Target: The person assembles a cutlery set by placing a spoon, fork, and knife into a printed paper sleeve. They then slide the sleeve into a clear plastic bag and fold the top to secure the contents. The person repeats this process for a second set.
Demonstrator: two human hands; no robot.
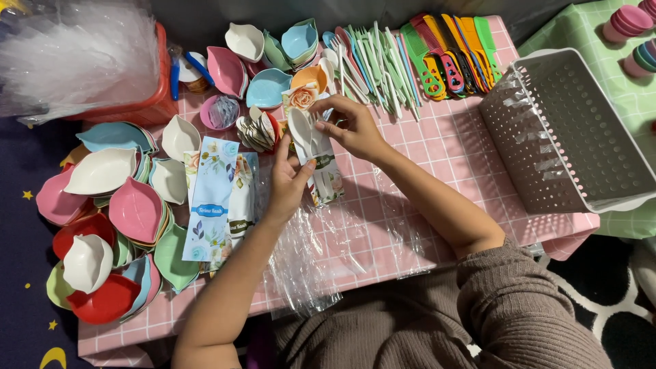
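Observation:
My left hand grips a clear floral-printed packet from its left side, thumb against its front. My right hand pinches a white plastic spoon near its bowl, at the packet's open top. The spoon's handle lies along the packet; whether it sits inside or on top I cannot tell. Both hands hover over a pink checked tablecloth.
Leaf-shaped plastic dishes in several colours pile up at the left. Floral cards lie beside them. Spoons and forks, combs, a white perforated basket, loose clear wrappers and a red tub of bags surround the hands.

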